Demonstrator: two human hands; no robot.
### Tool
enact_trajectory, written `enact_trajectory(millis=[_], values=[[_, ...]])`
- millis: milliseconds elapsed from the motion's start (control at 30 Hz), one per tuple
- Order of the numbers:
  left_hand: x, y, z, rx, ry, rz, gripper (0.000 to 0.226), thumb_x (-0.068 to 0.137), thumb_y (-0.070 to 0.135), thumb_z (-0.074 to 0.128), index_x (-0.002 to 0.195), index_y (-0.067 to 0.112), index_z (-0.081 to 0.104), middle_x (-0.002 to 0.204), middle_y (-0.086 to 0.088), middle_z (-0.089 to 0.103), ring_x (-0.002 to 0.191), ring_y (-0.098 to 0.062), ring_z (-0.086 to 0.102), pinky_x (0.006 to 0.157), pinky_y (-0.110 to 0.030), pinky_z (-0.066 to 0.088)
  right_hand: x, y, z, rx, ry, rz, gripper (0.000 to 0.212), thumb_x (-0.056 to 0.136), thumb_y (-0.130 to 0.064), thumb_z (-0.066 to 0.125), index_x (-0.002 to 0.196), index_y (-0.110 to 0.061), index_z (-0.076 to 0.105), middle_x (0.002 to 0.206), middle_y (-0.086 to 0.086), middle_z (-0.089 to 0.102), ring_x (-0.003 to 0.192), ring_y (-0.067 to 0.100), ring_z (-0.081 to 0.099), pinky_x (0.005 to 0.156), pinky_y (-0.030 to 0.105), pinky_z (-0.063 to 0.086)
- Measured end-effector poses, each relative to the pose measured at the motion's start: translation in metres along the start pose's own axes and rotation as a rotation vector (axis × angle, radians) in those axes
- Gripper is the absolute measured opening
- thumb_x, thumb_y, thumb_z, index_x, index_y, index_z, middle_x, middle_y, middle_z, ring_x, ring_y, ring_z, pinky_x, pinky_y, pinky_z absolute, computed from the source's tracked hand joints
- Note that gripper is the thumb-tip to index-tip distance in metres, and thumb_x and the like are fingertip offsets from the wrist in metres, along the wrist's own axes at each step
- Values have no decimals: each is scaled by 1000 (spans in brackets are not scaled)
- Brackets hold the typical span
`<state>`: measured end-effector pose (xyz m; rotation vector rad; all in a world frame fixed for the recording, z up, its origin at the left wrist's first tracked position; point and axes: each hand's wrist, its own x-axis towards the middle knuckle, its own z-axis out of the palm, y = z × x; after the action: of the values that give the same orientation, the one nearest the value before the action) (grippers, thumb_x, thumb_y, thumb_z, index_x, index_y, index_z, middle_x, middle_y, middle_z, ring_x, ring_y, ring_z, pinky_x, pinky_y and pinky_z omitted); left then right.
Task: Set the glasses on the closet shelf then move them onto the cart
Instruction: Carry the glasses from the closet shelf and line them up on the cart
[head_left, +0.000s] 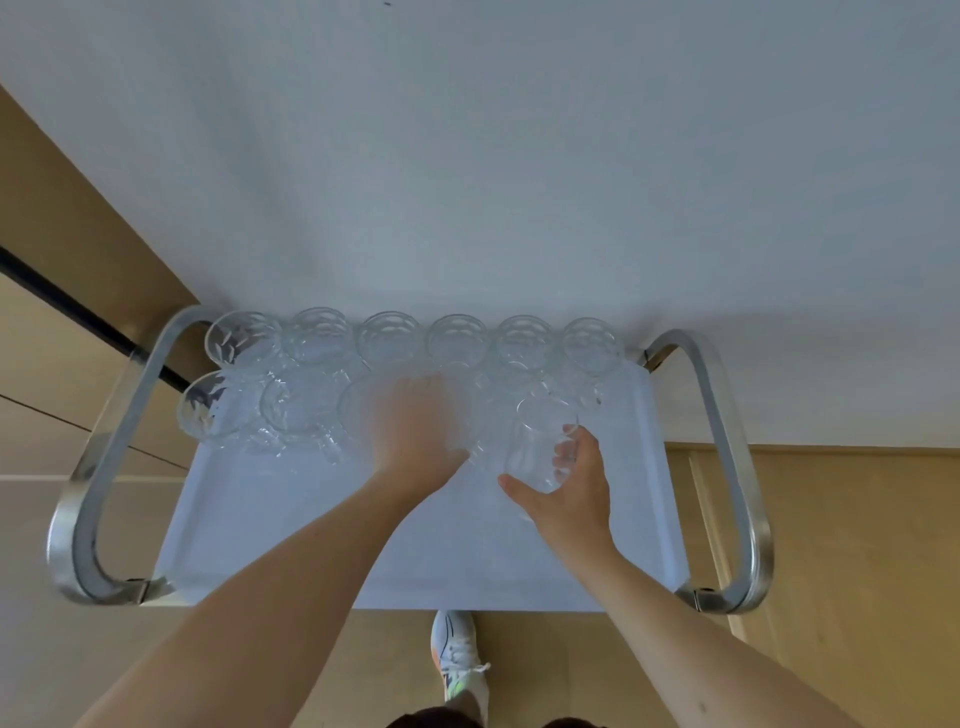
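A: Your right hand (574, 483) — state?

B: Gripping a clear glass (540, 447), thumb on its near side, fingers curled round the far side. The glass is over the white cart top (322, 540); whether its base touches, you cannot tell.

A: Left hand (415, 431)?

B: Blurred. It lies among the near row of glasses (291, 410), just left of your right hand. Open or holding, cannot tell.

A: The rest?

B: Far row of glasses (457, 340) stands beyond both hands at the cart's back edge. Chrome handle (737, 467) to the right of your right hand. A white shoe (460, 654) on the floor below the wrists.
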<state>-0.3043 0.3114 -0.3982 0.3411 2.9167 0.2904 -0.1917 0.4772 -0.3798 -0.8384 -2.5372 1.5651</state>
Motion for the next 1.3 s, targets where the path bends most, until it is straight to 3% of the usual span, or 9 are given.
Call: enact_trajectory(millis=[200, 400, 533, 633, 933, 1300], values=[[5, 3, 0, -25, 25, -9, 111, 78, 69, 70, 160, 19, 15, 164, 0, 27, 155, -23, 12, 125, -55, -1, -9, 4, -5, 10, -18, -26, 92, 66, -42, 92, 139, -30, 37, 125, -8, 49, 111, 9, 53, 82, 11, 39], [-1, -1, 8, -9, 35, -19, 109, 84, 75, 58, 162, 19, 5, 168, 0, 15, 157, -20, 3, 123, -59, -6, -14, 9, 0, -4, -40, -29, 91, 66, -41, 92, 138, -30, 37, 125, -8, 49, 112, 9, 52, 81, 7, 37], [-3, -3, 7, 63, 3, -1, 112, 85, 80, 49, 162, 19, -4, 170, 3, 3, 156, -22, -12, 122, -61, -10, -16, 9, 6, -20, -45, -38, 90, 66, -42, 92, 137, -31, 37, 124, -7, 49, 112, 10, 53, 85, 14, 40], [-2, -4, -1, 86, -19, 7, 115, 83, 78, 53, 161, 22, -11, 170, 5, -4, 155, -24, -20, 120, -60, -13, -17, 8, 8, -20, -45, -50, 91, 66, -40, 92, 137, -30, 37, 125, -7, 49, 113, 11, 53, 87, 17, 41], [-37, -19, -21, 1, 41, -34, 112, 84, 73, 59, 162, 24, -5, 170, 5, -4, 156, -24, -15, 124, -56, -6, -37, 0, 4, 27, -33, -119, 92, 65, -39, 93, 138, -27, 39, 125, -5, 50, 112, 13, 54, 91, 22, 45], [-145, -16, -53, -11, 143, -52, 102, 90, 68, 55, 162, 23, 0, 171, 2, -3, 156, -26, -13, 125, -55, -4, -116, -3, -20, 90, -37, -264, 93, 65, -39, 93, 139, -26, 38, 125, -2, 49, 112, 15, 53, 96, 27, 46]])
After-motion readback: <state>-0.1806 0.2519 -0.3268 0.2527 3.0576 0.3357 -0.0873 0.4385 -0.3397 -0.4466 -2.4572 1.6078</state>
